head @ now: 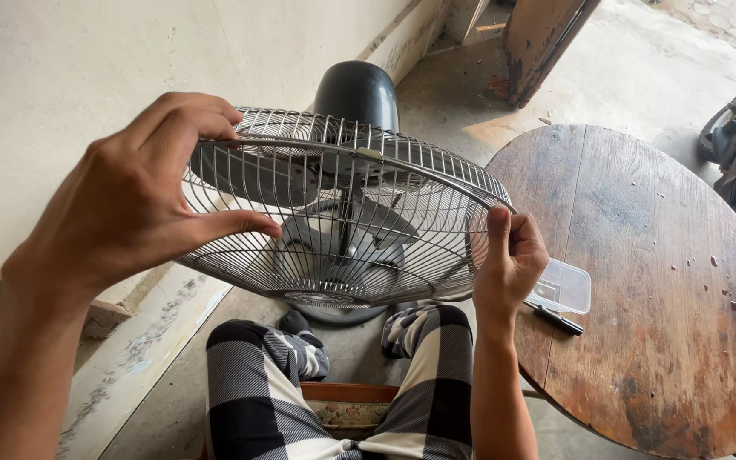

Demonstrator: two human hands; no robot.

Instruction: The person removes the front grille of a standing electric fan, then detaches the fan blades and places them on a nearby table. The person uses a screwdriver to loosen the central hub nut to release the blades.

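Both forearms were bare from the elbow down, with no sleeve reaching into view. The left hand [125, 204] carried no ring, watch or glove, and its nails were cut short. The right hand [511, 255] was likewise bare, with no band at the wrist and a short, plain thumbnail. The only clothing that showed was a pair of trousers [257, 383] in a bold check of black and off-white squares, with grey squares where the stripes crossed. The cloth looked soft and loose, and it creased over both knees. No shoes or feet could be made out.
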